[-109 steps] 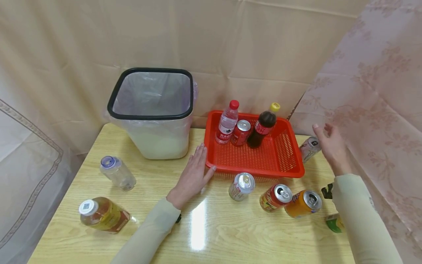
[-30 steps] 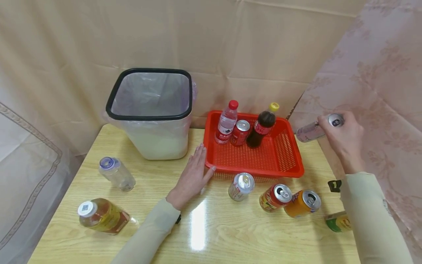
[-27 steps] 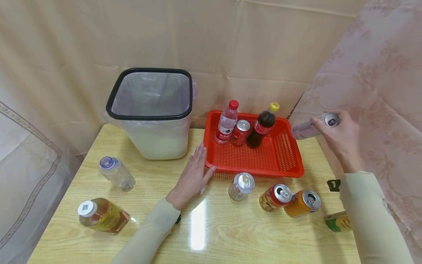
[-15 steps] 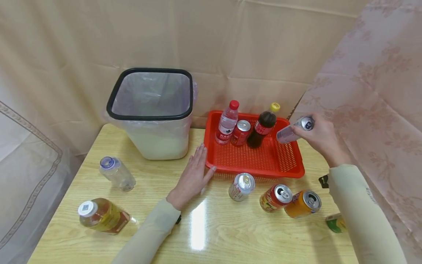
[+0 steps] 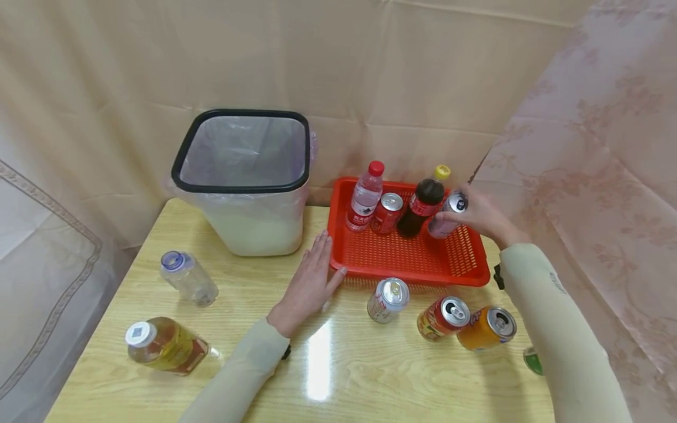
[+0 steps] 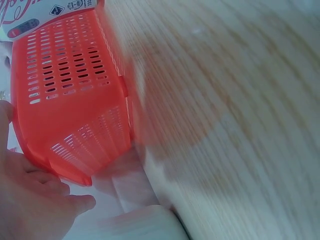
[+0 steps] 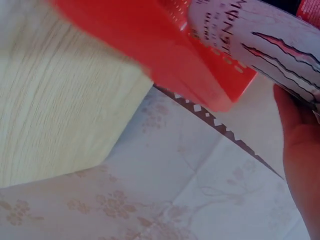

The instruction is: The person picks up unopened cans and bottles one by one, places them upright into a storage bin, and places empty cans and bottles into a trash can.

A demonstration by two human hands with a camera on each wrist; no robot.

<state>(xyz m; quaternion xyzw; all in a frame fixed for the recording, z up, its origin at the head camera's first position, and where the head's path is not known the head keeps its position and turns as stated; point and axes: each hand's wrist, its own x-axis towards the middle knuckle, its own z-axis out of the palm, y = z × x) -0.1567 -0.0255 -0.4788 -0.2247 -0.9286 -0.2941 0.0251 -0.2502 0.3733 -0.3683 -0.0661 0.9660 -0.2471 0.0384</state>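
My right hand (image 5: 478,214) grips a pale pink Monster energy drink can (image 5: 445,222) near its top, inside the back right of the red basket (image 5: 391,273). In the right wrist view the can (image 7: 270,45) shows its claw-mark logo beside the basket wall. To the can's left in the basket stand a cola bottle with a yellow cap (image 5: 420,205), a small red can (image 5: 387,214) and a red-capped water bottle (image 5: 365,197). My left hand (image 5: 307,282) lies with fingers straight at the basket's left side; the left wrist view shows its fingers at the rim.
In front of the basket stand a white can (image 5: 388,302), a red can (image 5: 443,318) and an orange can (image 5: 485,329); a green can (image 5: 533,359) is partly behind the right sleeve. A lined bin (image 5: 254,226), an uncapped clear bottle (image 5: 189,279) and a tea-coloured bottle (image 5: 169,346) are left.
My right hand took hold of the Monster can right of the basket, lifted it, and carried it left into the basket beside the cola bottle. The left hand has stayed put.
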